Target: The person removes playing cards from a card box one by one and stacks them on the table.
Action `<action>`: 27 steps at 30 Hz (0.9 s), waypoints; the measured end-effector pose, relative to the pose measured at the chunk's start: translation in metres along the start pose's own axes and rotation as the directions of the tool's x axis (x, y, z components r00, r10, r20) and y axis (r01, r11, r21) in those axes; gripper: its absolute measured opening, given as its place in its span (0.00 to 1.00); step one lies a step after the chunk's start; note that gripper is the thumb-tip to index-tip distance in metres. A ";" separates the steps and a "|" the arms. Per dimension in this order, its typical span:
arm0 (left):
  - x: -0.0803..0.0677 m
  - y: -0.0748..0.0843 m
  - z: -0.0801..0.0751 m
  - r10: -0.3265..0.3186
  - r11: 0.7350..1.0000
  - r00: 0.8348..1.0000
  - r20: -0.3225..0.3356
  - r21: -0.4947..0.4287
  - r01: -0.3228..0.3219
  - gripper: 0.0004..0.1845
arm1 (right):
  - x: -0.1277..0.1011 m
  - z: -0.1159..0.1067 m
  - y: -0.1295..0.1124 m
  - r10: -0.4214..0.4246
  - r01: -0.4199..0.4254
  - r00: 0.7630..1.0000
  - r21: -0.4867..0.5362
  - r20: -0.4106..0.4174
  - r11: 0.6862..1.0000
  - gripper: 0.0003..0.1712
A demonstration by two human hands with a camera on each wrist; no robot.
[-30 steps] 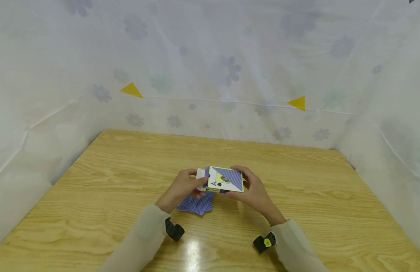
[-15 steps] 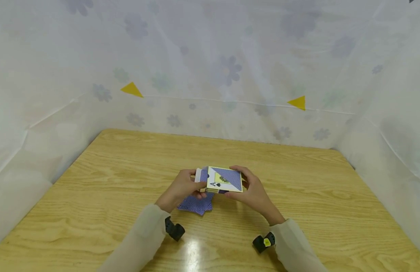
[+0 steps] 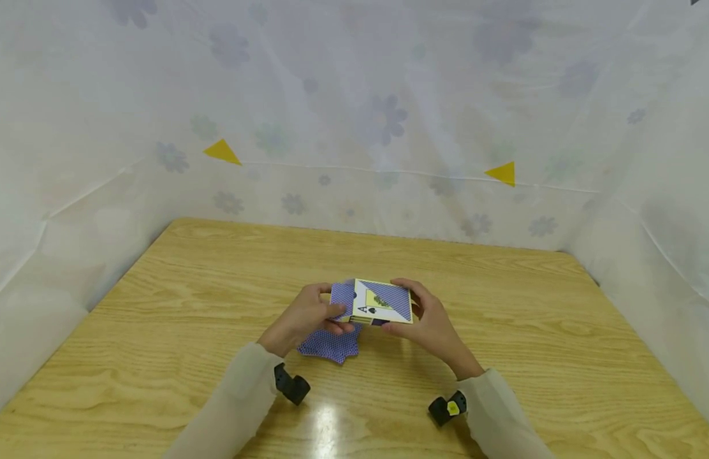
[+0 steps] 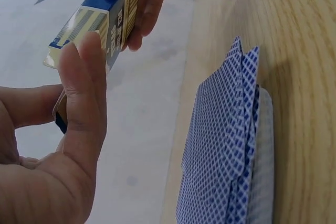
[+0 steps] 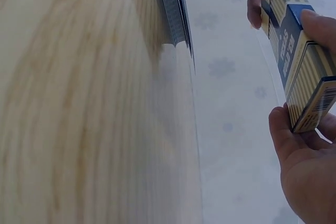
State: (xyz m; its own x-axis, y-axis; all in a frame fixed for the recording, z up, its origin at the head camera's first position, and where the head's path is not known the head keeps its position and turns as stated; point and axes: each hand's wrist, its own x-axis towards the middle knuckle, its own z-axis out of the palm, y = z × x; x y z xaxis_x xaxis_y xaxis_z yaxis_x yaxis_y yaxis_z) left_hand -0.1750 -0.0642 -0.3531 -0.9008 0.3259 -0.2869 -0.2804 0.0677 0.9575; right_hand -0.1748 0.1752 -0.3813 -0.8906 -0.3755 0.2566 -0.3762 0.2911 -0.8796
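A playing card box with an ace of spades on its top face is held level above the table by both hands. My right hand grips its right end, thumb along the near edge and fingers at the far side. At the other end, my left hand pinches a blue-patterned piece that juts from the box; whether it is lid or cards I cannot tell. Striped sides of the card box show in the right wrist view. Just below lies a loose pile of blue-backed playing cards.
The wooden table extends on every side of the hands. A pale flowered curtain hangs behind it and at both sides, with two yellow triangles on it. Each wrist bears a black camera.
The white flap at the left end of the card box has gone from sight, and blue pattern now shows there. My left fingers have shifted slightly; the right hand keeps its grip.
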 end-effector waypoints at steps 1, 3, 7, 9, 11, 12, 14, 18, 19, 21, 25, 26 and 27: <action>0.000 0.000 0.000 -0.003 1.000 1.000 -0.006 0.002 0.003 0.26 | 0.000 -0.001 0.000 0.001 -0.001 1.000 -0.002 -0.001 1.000 0.41; 0.000 0.000 -0.001 -0.004 1.000 1.000 -0.027 0.012 0.004 0.24 | 0.000 -0.002 0.000 0.001 -0.001 1.000 -0.005 -0.004 1.000 0.41; -0.001 -0.001 -0.004 0.034 0.998 0.996 -0.081 0.049 -0.031 0.16 | 0.000 -0.006 -0.001 0.002 -0.002 1.000 -0.007 -0.022 1.000 0.41; -0.001 0.000 -0.007 0.052 0.997 0.993 -0.103 0.058 -0.046 0.16 | 0.001 -0.008 -0.001 0.007 -0.008 0.999 -0.012 -0.032 1.000 0.41; -0.002 0.001 -0.010 0.072 0.996 0.990 -0.122 0.060 -0.065 0.18 | 0.001 -0.010 0.000 0.012 -0.013 0.999 -0.013 -0.036 1.000 0.42; -0.003 0.001 -0.011 0.086 0.995 0.988 -0.131 0.064 -0.078 0.20 | 0.001 -0.011 0.000 0.015 -0.015 0.999 -0.012 -0.038 1.000 0.42; -0.004 0.003 -0.014 0.113 0.992 0.982 -0.153 0.067 -0.104 0.22 | 0.002 -0.013 0.002 0.017 -0.017 0.999 -0.007 -0.045 1.000 0.42; -0.004 0.005 -0.020 0.155 0.988 0.964 -0.218 0.038 -0.150 0.21 | 0.002 -0.017 0.003 0.027 -0.026 0.997 0.012 -0.070 1.000 0.42; -0.005 0.006 -0.021 0.155 0.988 0.960 -0.234 0.027 -0.153 0.20 | 0.002 -0.018 0.003 0.031 -0.030 0.997 0.015 -0.077 0.999 0.41; -0.005 0.007 -0.023 0.151 0.988 0.953 -0.263 0.006 -0.155 0.19 | 0.002 -0.020 0.003 0.039 -0.037 0.996 0.020 -0.085 0.999 0.41; -0.006 0.010 -0.026 0.139 0.989 0.941 -0.307 -0.012 -0.150 0.18 | 0.001 -0.022 0.002 0.046 -0.044 0.994 0.021 -0.094 0.999 0.40; -0.007 0.010 -0.027 0.139 0.988 0.938 -0.316 -0.015 -0.152 0.18 | 0.001 -0.023 0.003 0.045 -0.043 0.994 0.020 -0.097 0.999 0.40; -0.007 0.011 -0.028 0.140 0.988 0.936 -0.323 -0.017 -0.153 0.18 | 0.001 -0.023 0.003 0.048 -0.046 0.994 0.020 -0.098 0.999 0.40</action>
State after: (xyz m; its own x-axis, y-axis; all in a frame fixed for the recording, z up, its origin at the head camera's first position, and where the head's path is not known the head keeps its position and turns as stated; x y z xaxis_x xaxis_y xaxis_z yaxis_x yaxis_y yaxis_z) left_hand -0.1808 -0.0919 -0.3416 -0.9894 0.0097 -0.1446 -0.1446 0.0008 0.9895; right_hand -0.1825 0.1959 -0.3744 -0.9283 -0.2733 0.2520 -0.3295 0.2909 -0.8982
